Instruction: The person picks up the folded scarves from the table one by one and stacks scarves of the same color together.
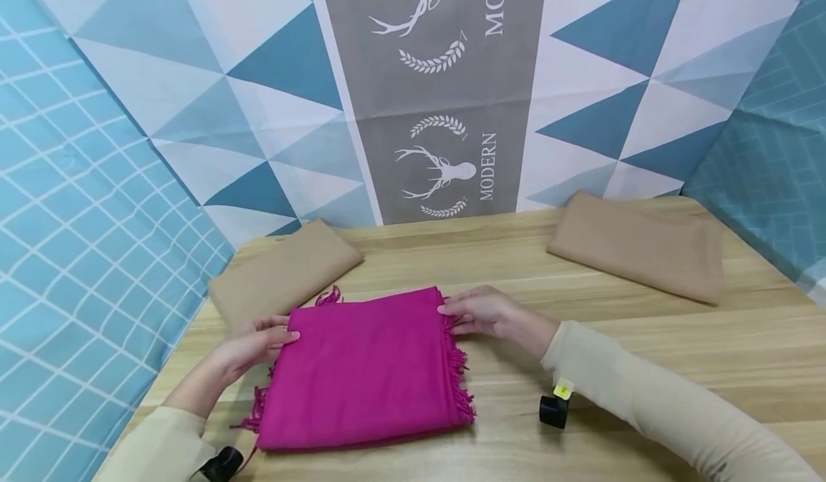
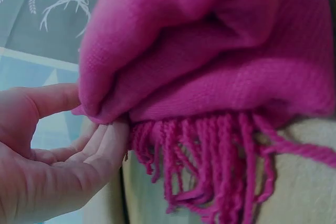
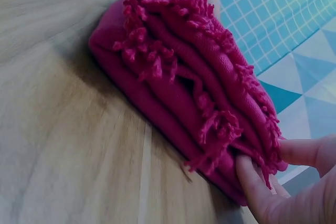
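Magenta cloth (image 2: 220,82) cropped in left-wrist view

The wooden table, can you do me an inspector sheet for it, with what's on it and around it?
Surface: wooden table with pale, streaky grain.
Job's things: pink cloth, folded in layers, lying on the table, with fringe sticking out at its left and right sides.
Clutter: two folded tan cloths, one far left, one far right.
Grips: left hand pinches the pink cloth near its far left corner; right hand pinches it near its far right corner.
Cables: nothing seen.
Surroundings: triangle-and-deer backdrop behind; blue grid sheet at the left.
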### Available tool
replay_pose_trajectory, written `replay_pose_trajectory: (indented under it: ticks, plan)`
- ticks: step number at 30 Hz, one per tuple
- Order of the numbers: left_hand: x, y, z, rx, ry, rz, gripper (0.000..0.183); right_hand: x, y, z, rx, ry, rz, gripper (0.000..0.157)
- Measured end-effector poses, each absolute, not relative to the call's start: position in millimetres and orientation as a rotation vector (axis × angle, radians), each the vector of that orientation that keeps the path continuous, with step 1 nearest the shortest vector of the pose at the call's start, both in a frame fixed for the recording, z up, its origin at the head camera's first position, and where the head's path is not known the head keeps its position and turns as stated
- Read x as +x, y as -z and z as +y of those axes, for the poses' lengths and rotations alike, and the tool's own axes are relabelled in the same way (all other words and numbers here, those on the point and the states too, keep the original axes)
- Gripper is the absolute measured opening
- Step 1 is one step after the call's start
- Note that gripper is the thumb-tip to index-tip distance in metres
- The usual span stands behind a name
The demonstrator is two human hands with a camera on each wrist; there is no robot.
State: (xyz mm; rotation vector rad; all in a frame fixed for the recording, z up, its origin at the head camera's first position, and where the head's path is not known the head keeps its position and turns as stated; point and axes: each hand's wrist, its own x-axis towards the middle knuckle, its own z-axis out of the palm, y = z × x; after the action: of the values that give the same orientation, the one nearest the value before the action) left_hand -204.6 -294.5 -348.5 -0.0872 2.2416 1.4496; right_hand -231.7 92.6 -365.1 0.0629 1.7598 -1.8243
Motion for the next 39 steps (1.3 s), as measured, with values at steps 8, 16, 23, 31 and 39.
replay_pose_trajectory:
  ticks: [8,16,23,31,39]
  plan:
    - [-203.2,338.0,-290.0,-0.036,-1.24,2.482,0.055,-236.7,361.2,108.5,-0.007,1.78,1.81,0.04]
    - [-204.7,330.4,-282.9,0.027,-1.109,2.648,0.048,-245.0,354.7,138.2,-0.044,1.659,2.035,0.044]
    - [-204.1,322.0,-276.4,0.113,-0.941,2.732,0.053,-258.3,344.7,180.6,-0.13,1.303,2.544,0.047]
    - [-204.3,318.2,-276.1,0.109,-0.846,2.788,0.058,-277.6,339.3,229.5,-0.233,1.076,2.845,0.051]
    - [-202.1,321.8,-276.4,0.076,-0.927,2.744,0.058,-287.2,343.4,262.8,-0.271,0.704,3.12,0.05]
